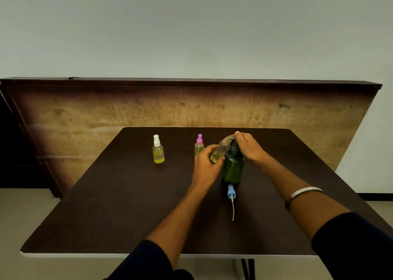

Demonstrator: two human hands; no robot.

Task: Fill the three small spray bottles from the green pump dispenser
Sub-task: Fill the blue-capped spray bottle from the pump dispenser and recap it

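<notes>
Filling an uncapped bottle at the green pump.

Left hand (205,165) wrapped around a tilted small bottle (220,151), mouth up under the spout; right hand (247,147) curled over the pump head of the green dispenser (233,169), standing right of centre on the dark table (106,205). Blue spray cap (231,191) with its tube lying just near of the dispenser. Pink-capped bottle (199,144) just left of the hands, white-capped bottle (158,150) farther left, both upright, yellow liquid inside.

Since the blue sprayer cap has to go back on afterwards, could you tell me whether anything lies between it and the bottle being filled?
Only the green pump dispenser stands between: the blue sprayer cap lies just in front of it, and the uncapped bottle, held tilted by the left hand, is behind it.
</notes>
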